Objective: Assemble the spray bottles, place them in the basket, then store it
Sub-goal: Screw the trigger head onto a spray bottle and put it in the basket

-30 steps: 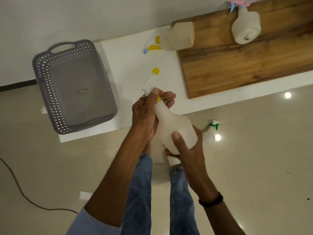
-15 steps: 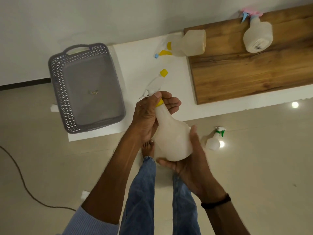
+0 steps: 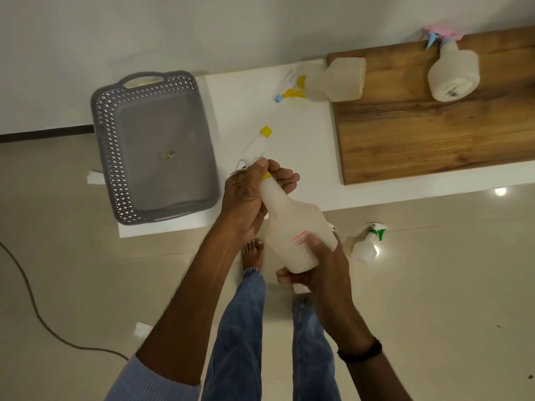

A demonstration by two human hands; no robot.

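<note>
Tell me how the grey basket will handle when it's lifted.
Probably light: the basket has thin perforated plastic walls and holds only a small scrap. Likely fairly stiff: its rim keeps a clean shape. Unlikely to tip, given its wide flat bottom.

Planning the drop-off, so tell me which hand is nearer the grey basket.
Left. The left hand grips the bottle by its neck, just beside the basket; the right hand holds its base, farther away.

You're in a home-like room, glossy tiled floor (image 3: 434, 308), plain white wall (image 3: 202, 30), low wood-topped white bench (image 3: 307, 157), your bare foot (image 3: 253, 253).
</note>
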